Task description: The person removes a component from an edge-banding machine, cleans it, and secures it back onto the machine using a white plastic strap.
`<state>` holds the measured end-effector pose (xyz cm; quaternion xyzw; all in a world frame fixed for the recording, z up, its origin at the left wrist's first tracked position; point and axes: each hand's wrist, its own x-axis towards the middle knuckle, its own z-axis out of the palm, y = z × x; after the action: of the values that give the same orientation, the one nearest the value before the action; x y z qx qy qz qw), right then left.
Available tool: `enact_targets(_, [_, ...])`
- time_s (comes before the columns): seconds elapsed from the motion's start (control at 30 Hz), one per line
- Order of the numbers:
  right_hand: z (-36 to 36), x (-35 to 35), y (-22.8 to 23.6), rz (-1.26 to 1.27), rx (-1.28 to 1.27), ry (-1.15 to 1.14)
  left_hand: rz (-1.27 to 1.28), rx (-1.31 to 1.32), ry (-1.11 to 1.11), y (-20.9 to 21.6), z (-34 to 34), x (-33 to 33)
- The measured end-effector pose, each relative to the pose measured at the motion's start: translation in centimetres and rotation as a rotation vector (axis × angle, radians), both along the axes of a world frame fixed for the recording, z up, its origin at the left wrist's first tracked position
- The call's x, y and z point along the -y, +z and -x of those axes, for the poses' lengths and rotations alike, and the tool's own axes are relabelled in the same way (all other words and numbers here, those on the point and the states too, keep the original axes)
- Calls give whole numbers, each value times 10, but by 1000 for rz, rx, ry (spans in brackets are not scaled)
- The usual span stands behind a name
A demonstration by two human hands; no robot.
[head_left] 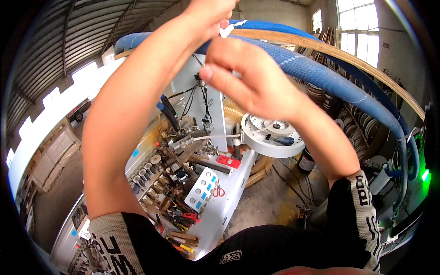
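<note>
Both my arms are raised toward a bundle of blue hoses [311, 71] and a wooden strip [339, 51] overhead. At the top edge, my left hand [211, 14] is closed beside a small white strip [226, 30] at the hoses and appears to grip it; part of this hand is cut off by the frame. My right hand [252, 78] is just below, in front of the hoses. Its fingers are curled with the thumb close to the index fingertip, slightly blurred, and anything inside them is hidden.
Below is a white machine bed with tools, red-handled scissors [218, 191], a white panel with round holes [201, 189] and a red box [228, 161]. A round white tray [270, 145] holds dark gloves [282, 140]. Cables [293, 185] lie on the floor; coiled rolls [362, 133] line the right.
</note>
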<state>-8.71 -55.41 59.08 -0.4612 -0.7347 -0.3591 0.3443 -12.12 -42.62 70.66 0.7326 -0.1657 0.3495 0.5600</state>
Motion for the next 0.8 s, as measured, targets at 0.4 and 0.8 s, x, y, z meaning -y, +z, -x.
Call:
enact_targets(0.4, [2,2,-37,-92,30,27,-207,-51,143,5,-34,-8])
enact_targets(0.8, [7,47,5,118,-419,108,-322,231,-100,-18,17,-26])
